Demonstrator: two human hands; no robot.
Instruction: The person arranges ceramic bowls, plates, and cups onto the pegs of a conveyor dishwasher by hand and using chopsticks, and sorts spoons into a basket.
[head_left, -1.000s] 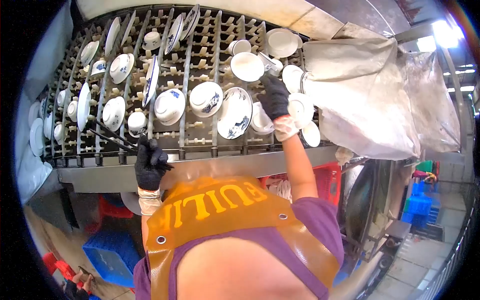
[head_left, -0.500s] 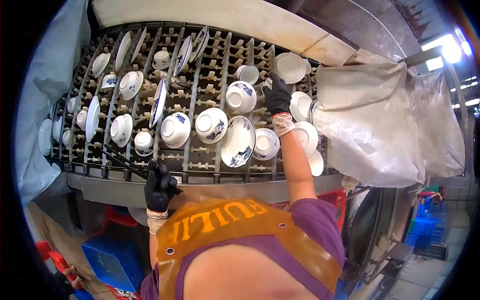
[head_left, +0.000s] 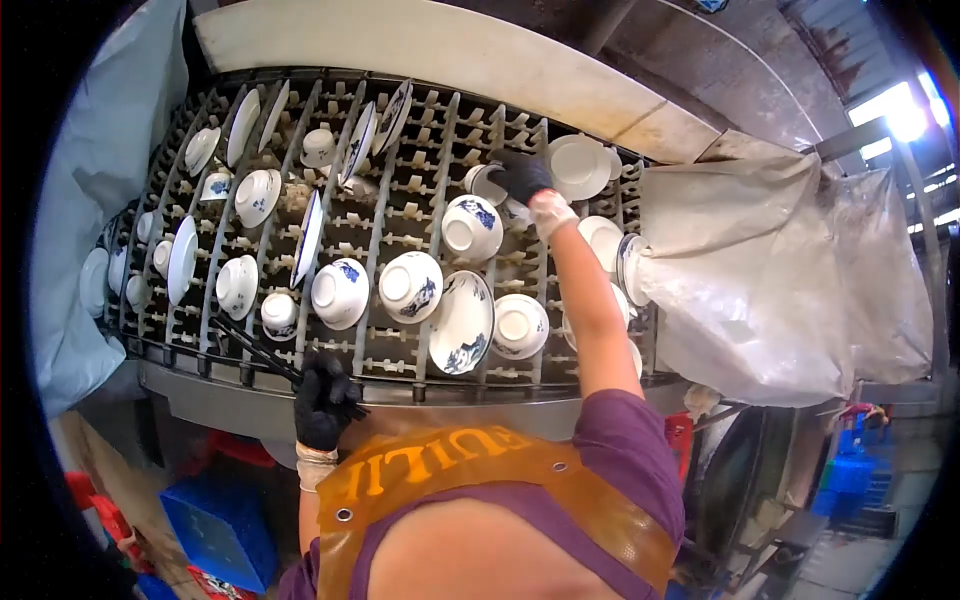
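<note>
My left hand (head_left: 325, 400), in a black glove, is closed around a bundle of dark chopsticks (head_left: 258, 347) at the conveyor's near edge. Farther off, my right hand (head_left: 522, 177), gloved the same way, has its fingers curled on the rim of a white cup (head_left: 481, 186). Glove and wrist hide part of that cup and a white piece beneath. Just nearer me sits an upturned white bowl (head_left: 472, 227) with blue patterns. A stack of white plates (head_left: 579, 167) lies right of this hand. An oval patterned plate (head_left: 462, 323) leans near the front.
The pegged conveyor (head_left: 395, 362) carries several more bowls, cups and plates, mostly at left. Plastic sheeting (head_left: 745, 280) hangs on the right, more sheeting (head_left: 110, 180) on the left. A metal ledge (head_left: 480, 418) runs along the front; a blue crate (head_left: 220, 530) stands below.
My right hand has moved left onto the cup, with the arm angled farther left. The view has shifted, so the dishes appear lower. My left hand still holds the chopsticks.
</note>
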